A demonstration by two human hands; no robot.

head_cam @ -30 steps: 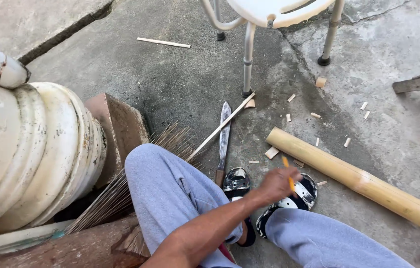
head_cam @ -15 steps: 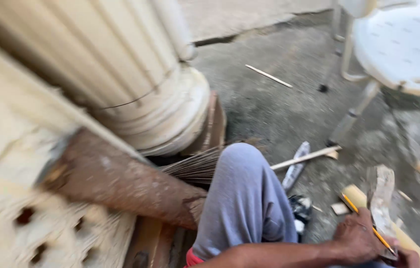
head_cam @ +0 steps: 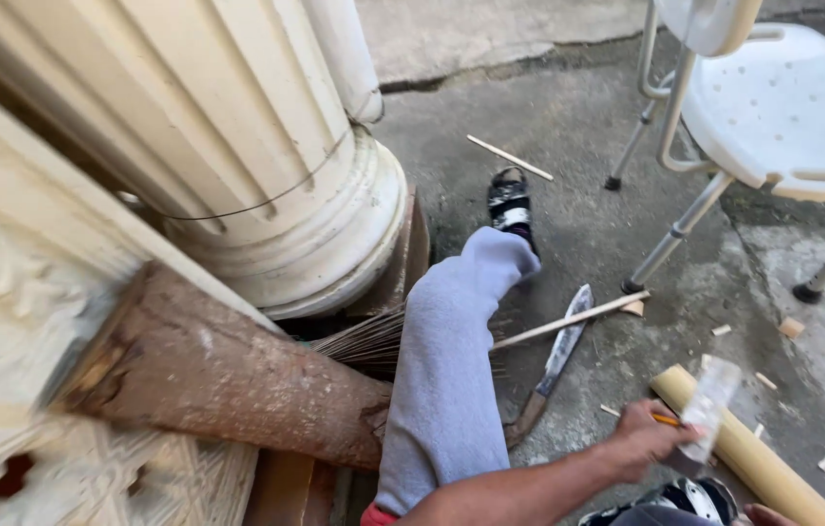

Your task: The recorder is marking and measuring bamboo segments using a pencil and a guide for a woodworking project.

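My left hand [head_cam: 644,438] reaches in from the bottom edge, shut on an orange pencil [head_cam: 667,419] and a pale flat strip [head_cam: 708,401] that stands up from its fingers. It hovers over the near end of a thick bamboo pole [head_cam: 761,468] lying on the concrete. Only a sliver of my right hand [head_cam: 765,513] shows at the bottom edge beside the pole, its grip hidden. A long knife [head_cam: 558,358] lies just left of my left hand, with a thin split stick [head_cam: 573,319] across it. My grey-trousered leg [head_cam: 451,380] stretches out, ending in a black sandal [head_cam: 510,200].
A cream fluted column [head_cam: 266,175] and a rusty brown log [head_cam: 237,375] fill the left. A bundle of thin sticks [head_cam: 359,341] lies under my leg. A white perforated chair [head_cam: 783,107] stands at the upper right. Another stick [head_cam: 510,158] and wood chips [head_cam: 790,326] litter the ground.
The view has swung left and up, bringing the column and log into sight. My leg has stretched out. My left hand, which held only the pencil, now also holds the pale strip.
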